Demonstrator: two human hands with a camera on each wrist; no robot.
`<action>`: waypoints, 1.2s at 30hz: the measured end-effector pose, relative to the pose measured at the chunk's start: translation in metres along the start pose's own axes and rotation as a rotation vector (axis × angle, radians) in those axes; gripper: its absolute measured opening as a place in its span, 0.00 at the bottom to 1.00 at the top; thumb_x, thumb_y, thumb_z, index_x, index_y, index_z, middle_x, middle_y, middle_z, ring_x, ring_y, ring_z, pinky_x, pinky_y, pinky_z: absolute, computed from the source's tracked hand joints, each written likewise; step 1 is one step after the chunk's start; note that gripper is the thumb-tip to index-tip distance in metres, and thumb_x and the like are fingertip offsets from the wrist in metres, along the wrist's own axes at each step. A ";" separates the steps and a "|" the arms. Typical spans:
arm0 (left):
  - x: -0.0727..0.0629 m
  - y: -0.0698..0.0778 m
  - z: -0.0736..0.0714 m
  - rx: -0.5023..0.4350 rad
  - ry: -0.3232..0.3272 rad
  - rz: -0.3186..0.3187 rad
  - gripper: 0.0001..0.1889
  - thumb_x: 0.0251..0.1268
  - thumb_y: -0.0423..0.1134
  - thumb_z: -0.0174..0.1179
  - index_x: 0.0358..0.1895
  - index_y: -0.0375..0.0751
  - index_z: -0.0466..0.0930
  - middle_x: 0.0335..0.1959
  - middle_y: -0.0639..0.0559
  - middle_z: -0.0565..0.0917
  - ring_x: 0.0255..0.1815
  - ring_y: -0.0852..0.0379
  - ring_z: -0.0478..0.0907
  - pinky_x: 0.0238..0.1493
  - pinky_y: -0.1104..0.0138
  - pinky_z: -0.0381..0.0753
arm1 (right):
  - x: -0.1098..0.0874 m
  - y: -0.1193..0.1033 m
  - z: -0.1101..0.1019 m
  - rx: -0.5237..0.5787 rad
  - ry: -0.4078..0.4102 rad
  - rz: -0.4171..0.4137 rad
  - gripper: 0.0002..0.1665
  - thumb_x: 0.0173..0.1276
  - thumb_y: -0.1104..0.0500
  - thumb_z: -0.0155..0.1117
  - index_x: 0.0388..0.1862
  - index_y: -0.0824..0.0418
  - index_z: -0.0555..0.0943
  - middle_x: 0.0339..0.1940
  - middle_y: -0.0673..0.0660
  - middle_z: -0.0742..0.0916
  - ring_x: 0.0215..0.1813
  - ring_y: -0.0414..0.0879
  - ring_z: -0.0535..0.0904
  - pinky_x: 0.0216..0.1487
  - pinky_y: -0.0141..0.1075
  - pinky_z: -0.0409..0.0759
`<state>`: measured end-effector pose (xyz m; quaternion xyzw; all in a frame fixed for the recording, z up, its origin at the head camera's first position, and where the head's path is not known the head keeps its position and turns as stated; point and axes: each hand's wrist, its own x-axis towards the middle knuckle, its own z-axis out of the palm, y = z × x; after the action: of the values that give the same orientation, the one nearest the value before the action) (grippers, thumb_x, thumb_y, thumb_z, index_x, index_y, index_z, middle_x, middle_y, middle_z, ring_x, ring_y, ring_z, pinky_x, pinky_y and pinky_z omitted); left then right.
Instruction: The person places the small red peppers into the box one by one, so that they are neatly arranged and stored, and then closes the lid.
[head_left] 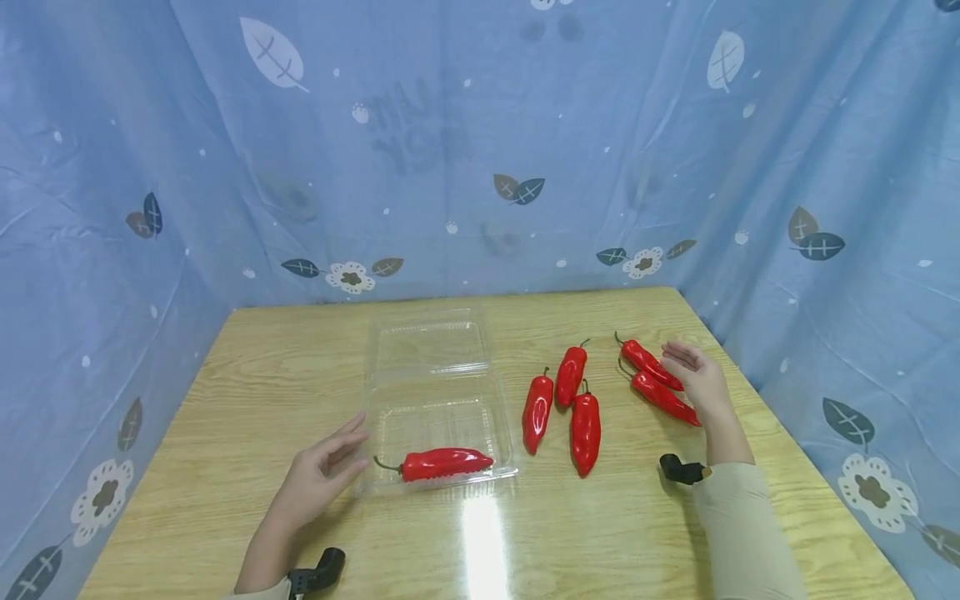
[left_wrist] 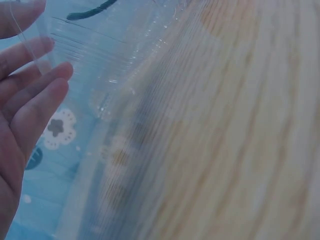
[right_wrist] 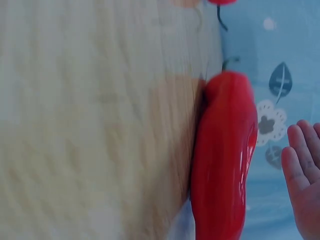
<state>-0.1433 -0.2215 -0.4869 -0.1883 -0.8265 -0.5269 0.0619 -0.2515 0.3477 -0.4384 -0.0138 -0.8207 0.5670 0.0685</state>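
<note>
A clear plastic clamshell box lies unfolded on the table, lid part at the back. One red chili pepper rests in its front tray, stem to the left. Beside the tray's left edge is my left hand, fingers loosely bent and holding nothing; in the left wrist view its fingertips come close to the plastic wall, and whether they touch it I cannot tell. At the right, my right hand hovers with extended fingers by two red peppers, a rear one and a front one.
Between the box and the right-hand pair lie three more red peppers: a left one, a back one and a front one. A blue patterned curtain encloses the wooden table at the back and sides.
</note>
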 end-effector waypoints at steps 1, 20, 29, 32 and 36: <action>0.000 0.000 0.000 0.001 -0.001 -0.001 0.19 0.64 0.35 0.61 0.56 0.30 0.75 0.70 0.40 0.65 0.63 0.71 0.67 0.60 0.82 0.70 | 0.003 0.001 -0.003 -0.007 -0.011 0.018 0.37 0.71 0.50 0.57 0.70 0.70 0.60 0.46 0.29 0.75 0.49 0.21 0.72 0.52 0.13 0.74; -0.001 0.001 0.000 0.016 0.001 -0.013 0.20 0.64 0.36 0.61 0.56 0.31 0.75 0.71 0.42 0.65 0.63 0.62 0.71 0.59 0.80 0.73 | 0.038 0.034 -0.027 0.024 -0.229 0.205 0.38 0.73 0.56 0.54 0.74 0.70 0.52 0.71 0.63 0.68 0.52 0.25 0.72 0.55 0.19 0.74; -0.004 0.001 -0.002 0.027 -0.019 0.010 0.20 0.64 0.36 0.60 0.56 0.30 0.75 0.71 0.39 0.64 0.65 0.62 0.69 0.60 0.81 0.71 | 0.042 0.046 -0.024 -0.075 -0.317 0.249 0.38 0.74 0.54 0.52 0.74 0.69 0.51 0.74 0.70 0.60 0.47 0.21 0.71 0.52 0.18 0.74; -0.003 0.002 -0.002 0.025 -0.010 -0.002 0.20 0.64 0.37 0.61 0.57 0.31 0.75 0.71 0.41 0.64 0.65 0.58 0.69 0.60 0.81 0.71 | 0.047 0.045 -0.022 -0.124 -0.315 0.225 0.38 0.73 0.53 0.53 0.74 0.67 0.53 0.73 0.69 0.62 0.57 0.33 0.72 0.55 0.21 0.75; -0.002 0.002 0.000 0.024 0.000 -0.020 0.20 0.64 0.38 0.61 0.57 0.33 0.75 0.71 0.43 0.65 0.64 0.67 0.69 0.59 0.82 0.71 | 0.049 0.045 -0.021 -0.151 -0.317 0.208 0.38 0.73 0.53 0.54 0.74 0.66 0.54 0.73 0.69 0.63 0.70 0.56 0.64 0.52 0.18 0.73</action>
<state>-0.1405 -0.2212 -0.4856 -0.1791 -0.8345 -0.5177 0.0588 -0.2996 0.3880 -0.4680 -0.0142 -0.8557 0.5028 -0.1219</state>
